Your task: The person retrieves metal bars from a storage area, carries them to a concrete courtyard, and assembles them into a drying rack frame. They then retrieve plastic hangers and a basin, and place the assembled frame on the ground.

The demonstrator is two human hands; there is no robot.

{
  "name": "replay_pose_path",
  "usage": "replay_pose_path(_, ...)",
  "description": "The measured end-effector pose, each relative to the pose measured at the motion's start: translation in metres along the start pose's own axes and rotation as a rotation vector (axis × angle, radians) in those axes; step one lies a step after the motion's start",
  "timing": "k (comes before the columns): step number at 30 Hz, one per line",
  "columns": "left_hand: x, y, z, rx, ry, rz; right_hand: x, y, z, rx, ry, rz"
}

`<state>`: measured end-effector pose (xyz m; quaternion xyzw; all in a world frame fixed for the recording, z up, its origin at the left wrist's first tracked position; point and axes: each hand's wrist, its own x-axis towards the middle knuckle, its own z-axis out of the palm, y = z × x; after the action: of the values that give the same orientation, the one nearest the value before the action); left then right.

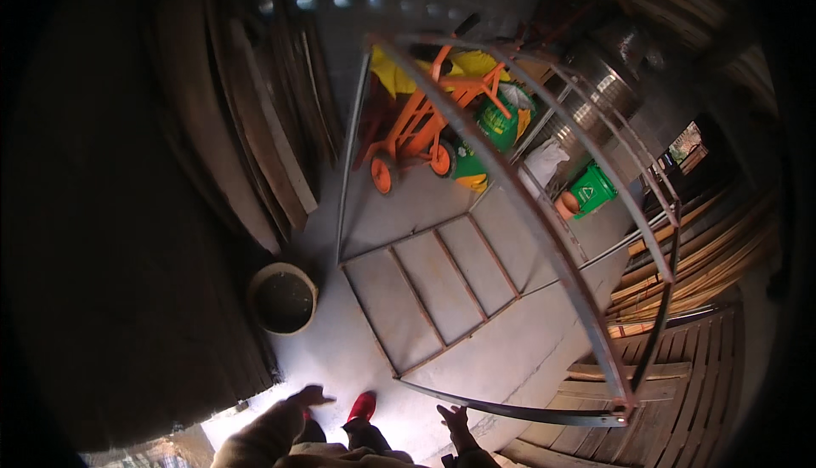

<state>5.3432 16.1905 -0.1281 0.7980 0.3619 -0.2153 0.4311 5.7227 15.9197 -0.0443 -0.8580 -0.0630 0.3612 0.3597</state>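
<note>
A tall rusty metal frame (pixel 544 234) stands on the concrete floor ahead of me, with a ladder-like set of crossbars (pixel 414 298) at its base. My right hand (pixel 456 419) is just below the frame's near bar (pixel 518 415), fingers spread and nothing in them. Whether its fingertips touch the bar I cannot tell. Over the floor at the lower left, my left hand (pixel 313 395) is held out with fingers stretched to the right, holding nothing. My red shoe (pixel 363 407) shows between the two hands.
A round tub (pixel 282 298) stands left of the frame, near leaning boards (pixel 263 128). Behind the frame are an orange hand truck (pixel 425 119), green sacks (pixel 497 124) and a green bucket (pixel 592 189). Bamboo poles (pixel 680 255) and a slatted wooden platform (pixel 680 374) lie to the right.
</note>
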Motion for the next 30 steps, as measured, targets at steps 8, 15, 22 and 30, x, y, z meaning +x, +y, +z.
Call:
replay_pose_path(8,0.088,0.063,-0.233,-0.272,0.767,0.103,-0.004,-0.058,0.01,-0.069,0.372,-0.664)
replay_pose_path(15,0.19,0.073,-0.431,-0.243,1.204,0.013,-0.016,-0.096,-0.018,-0.615,0.063,-0.657)
replay_pose_path(22,0.235,0.103,-0.579,-0.611,0.972,0.206,0.004,-0.047,-0.026,0.534,0.264,-0.417)
replay_pose_path(30,0.234,0.181,-0.604,-0.834,0.668,0.544,-0.003,-0.078,-0.114,1.352,0.063,-0.417)
